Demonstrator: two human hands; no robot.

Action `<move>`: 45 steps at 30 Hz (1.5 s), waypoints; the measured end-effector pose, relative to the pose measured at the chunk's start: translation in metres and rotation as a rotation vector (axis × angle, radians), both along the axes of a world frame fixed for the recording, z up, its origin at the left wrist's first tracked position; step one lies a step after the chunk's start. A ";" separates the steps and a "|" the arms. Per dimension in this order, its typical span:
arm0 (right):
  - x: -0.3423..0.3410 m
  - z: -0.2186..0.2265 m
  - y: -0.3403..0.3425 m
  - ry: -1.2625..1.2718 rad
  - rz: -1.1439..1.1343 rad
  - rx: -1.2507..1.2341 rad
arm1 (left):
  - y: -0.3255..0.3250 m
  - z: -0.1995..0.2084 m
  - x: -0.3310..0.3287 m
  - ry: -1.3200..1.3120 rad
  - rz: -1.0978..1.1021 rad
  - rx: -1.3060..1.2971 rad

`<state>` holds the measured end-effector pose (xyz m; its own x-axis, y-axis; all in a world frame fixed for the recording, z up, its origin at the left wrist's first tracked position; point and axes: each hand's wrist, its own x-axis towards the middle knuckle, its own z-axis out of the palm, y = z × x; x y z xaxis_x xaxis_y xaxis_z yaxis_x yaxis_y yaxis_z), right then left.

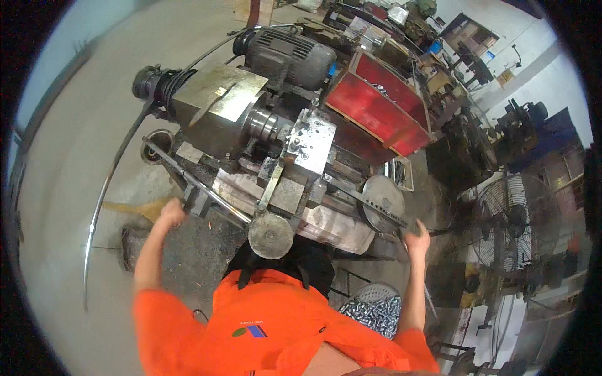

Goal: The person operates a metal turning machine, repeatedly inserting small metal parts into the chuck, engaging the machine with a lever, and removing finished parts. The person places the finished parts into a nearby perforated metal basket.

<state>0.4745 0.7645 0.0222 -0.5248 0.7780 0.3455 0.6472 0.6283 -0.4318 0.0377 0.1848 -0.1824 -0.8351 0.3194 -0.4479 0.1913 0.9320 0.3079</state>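
A small lathe-like metalworking machine stands before me, with a round chuck (pixel 262 124) and a metal tool block (pixel 311 141). My left hand (pixel 170 213) is closed at the machine's left front, beside a dark lever end (pixel 188 193); what its fingers hold is unclear. At the right, my right hand (pixel 416 243) is closed around the outer end of a long flat lever with holes (pixel 370 202). That lever passes over a round metal disc (pixel 384 199). A smaller round handwheel (pixel 271 236) sits at the front, near my waist.
A red open box (pixel 382 103) with metal parts stands behind the machine, beside an electric motor (pixel 291 57). A basin of small shiny metal parts (pixel 374 311) is by my right side. A large fan (pixel 515 219) stands farther right. A bent metal pipe (pixel 113 169) curves at left.
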 end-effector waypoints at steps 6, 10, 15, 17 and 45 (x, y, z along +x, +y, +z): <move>-0.206 0.087 -0.089 0.141 0.665 0.082 | -0.040 0.156 -0.027 0.579 0.078 0.279; -0.301 0.093 -0.151 0.161 0.926 0.032 | -0.090 0.234 -0.004 0.964 0.119 0.140; -0.356 0.068 -0.182 -0.083 0.899 0.125 | -0.174 0.183 0.008 0.752 0.297 -0.201; -0.367 0.053 -0.181 -0.097 0.854 0.096 | -0.182 0.183 0.001 0.642 0.364 -0.227; -0.383 0.055 -0.205 -0.186 0.870 0.095 | -0.135 0.191 0.048 0.531 0.707 -0.157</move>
<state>0.0915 0.5597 0.0774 -0.9698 0.0510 0.2385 -0.0205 0.9573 -0.2883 0.0859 0.0500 0.0089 -0.9229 -0.3807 0.0580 -0.3626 0.9098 0.2020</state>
